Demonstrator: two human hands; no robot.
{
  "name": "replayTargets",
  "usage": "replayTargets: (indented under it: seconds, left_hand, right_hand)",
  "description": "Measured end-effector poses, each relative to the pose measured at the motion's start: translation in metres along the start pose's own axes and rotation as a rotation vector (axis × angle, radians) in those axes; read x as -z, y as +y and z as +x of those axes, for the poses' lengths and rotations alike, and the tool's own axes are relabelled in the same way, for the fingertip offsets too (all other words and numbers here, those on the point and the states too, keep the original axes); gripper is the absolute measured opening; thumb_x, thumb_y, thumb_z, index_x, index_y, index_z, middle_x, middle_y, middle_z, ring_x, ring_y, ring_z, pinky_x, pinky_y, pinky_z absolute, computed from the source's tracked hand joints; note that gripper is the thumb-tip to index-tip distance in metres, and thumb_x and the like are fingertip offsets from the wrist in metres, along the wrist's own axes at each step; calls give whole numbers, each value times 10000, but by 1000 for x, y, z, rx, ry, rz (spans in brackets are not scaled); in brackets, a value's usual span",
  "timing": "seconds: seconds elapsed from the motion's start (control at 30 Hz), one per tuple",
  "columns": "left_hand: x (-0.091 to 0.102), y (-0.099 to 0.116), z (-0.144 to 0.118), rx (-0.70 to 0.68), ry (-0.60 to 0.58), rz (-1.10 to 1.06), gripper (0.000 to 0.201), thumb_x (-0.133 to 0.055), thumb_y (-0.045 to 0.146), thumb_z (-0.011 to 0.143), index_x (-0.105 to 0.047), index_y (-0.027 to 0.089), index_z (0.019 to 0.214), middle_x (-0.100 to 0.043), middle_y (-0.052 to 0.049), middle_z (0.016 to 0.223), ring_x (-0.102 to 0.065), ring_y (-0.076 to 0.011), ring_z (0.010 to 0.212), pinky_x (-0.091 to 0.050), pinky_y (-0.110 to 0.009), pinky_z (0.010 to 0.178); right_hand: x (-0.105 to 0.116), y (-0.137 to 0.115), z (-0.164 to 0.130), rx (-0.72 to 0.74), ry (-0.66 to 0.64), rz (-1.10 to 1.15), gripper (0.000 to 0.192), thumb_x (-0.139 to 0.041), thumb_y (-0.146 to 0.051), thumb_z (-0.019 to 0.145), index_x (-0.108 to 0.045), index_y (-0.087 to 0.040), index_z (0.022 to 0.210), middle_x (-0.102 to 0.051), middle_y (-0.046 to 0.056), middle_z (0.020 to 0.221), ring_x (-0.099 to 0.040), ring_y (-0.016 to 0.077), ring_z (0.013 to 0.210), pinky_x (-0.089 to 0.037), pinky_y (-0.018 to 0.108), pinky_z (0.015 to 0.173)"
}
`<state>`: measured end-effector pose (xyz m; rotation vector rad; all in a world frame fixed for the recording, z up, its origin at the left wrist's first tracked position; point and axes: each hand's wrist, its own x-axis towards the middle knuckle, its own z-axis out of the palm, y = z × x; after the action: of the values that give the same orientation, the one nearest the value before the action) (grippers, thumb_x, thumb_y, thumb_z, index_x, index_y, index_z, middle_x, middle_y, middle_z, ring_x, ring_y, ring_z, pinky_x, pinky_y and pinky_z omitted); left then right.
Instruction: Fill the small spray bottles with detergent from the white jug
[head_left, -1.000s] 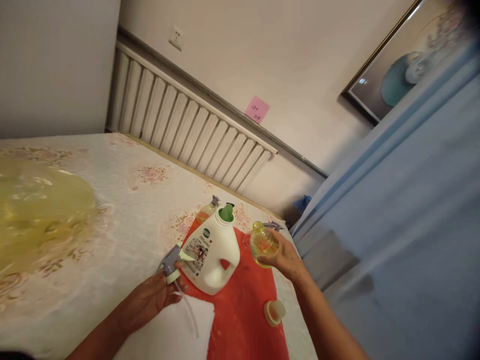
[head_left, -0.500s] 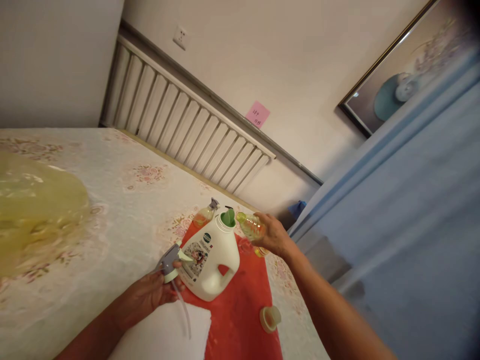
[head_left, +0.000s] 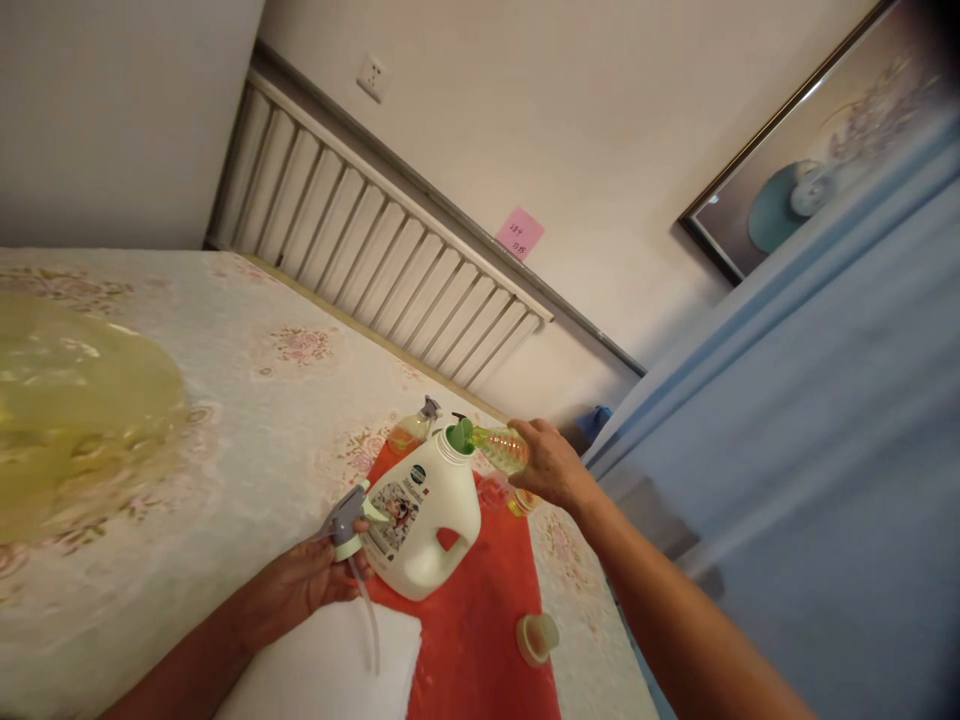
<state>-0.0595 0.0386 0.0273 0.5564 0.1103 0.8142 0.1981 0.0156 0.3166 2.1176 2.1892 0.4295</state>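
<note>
While tipped at the white plastic jug (head_left: 424,525), ribbed clear bottle (head_left: 501,447) in right hand (head_left: 551,468), left hand (head_left: 300,585) gripping sprayer (head_left: 346,520)

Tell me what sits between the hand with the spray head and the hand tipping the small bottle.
In the head view, the white jug stands on the red mat between the left hand and right hand.
</note>
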Motion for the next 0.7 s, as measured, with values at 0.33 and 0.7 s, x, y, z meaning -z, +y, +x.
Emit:
replayTargets:
  seconds: [0.33,0.7]
  left_hand:
    - [1,5,-1,34,-59,-5,306,-694,308,889,-715,283,1193,-757,-57,940,-729,-208,928,-589,-292,812]
    - [-3,6,-3,36,-59,-20,313,-711,333,883,-719,277,1190,-757,-56,934,-724,-198,920,-587,-279,802]
  right_hand:
    - [7,-3,1,23,-8,-102,693,-727,-231,703,-547,-196,1371,-612,119,1185,-570,273,1072,-426,330,886]
    - [15,-3,0,21,-13,-140,672,-726,-228,736,-535,-207,1380,-604,134,1213,-547,295,1122,-411,354,911]
